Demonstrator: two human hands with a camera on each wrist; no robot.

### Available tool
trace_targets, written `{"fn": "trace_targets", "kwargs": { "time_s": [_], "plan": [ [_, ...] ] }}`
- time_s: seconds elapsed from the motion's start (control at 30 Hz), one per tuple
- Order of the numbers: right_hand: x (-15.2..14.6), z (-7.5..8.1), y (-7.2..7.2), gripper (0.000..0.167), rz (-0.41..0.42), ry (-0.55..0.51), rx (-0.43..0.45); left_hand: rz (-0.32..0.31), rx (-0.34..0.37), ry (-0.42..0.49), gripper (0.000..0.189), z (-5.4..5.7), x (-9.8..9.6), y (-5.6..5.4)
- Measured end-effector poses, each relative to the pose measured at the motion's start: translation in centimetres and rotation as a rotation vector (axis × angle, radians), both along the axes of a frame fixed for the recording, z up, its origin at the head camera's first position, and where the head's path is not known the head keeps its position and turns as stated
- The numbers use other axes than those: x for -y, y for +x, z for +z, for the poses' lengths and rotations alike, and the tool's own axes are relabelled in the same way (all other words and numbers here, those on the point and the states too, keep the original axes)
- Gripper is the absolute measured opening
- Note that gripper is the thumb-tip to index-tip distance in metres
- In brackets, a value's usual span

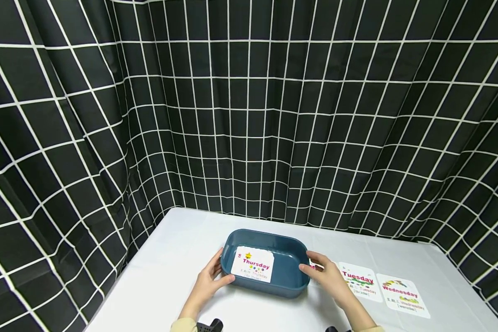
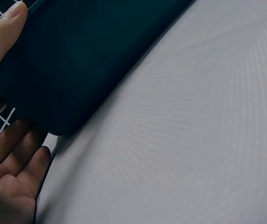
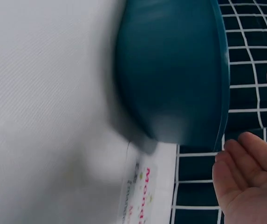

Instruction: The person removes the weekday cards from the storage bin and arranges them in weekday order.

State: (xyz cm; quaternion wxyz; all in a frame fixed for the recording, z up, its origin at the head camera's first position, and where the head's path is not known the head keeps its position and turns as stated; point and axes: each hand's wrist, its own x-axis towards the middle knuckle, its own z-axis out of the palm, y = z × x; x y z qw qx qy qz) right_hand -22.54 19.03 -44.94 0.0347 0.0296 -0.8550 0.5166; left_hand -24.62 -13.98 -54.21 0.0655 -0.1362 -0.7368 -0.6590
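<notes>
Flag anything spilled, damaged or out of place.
Nothing looks spilled or damaged. Mildly odd: the white rectangular Thursday card lies toward the left in the glossy dark blue oblong container, whereas the white rectangular Tuesday card and Wednesday card lie outside.

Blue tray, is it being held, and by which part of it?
The blue tray is held by its rim at the left end, in the left grip. The right grip is at the right end; whether it holds there cannot be told.
</notes>
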Motion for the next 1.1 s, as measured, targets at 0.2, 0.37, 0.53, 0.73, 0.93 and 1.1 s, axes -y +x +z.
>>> {"fn": "trace_targets", "kwargs": {
  "time_s": [0.2, 0.37, 0.53, 0.73, 0.93, 1.1],
  "plan": [
    [1.0, 0.4, -0.3, 0.061, 0.034, -0.017, -0.018, -0.005, -0.001, 0.007, 0.083, -0.1, 0.0, -0.1],
    [1.7, 0.7, -0.4, 0.062, 0.055, 0.005, -0.008, -0.004, 0.019, 0.025, 0.083, 0.0, 0.1, 0.0],
    [2.3, 0.7, -0.7, 0.061, 0.058, 0.009, -0.005, -0.010, 0.041, 0.029, 0.083, 0.6, 0.0, 0.3],
    [3.1, 0.4, -1.0, 0.064, 0.076, -0.003, 0.021, -0.021, 0.047, 0.015, 0.084, 2.6, -0.2, 1.3],
    [3.9, 0.1, -1.4, 0.063, 0.105, 0.007, 0.019, -0.027, 0.044, 0.004, 0.084, 3.4, -0.3, 1.8],
    [4.6, 0.0, -1.6, 0.065, 0.120, 0.016, 0.017, -0.035, 0.040, 0.015, 0.085, 3.1, -0.2, 1.6]
  ]
}}
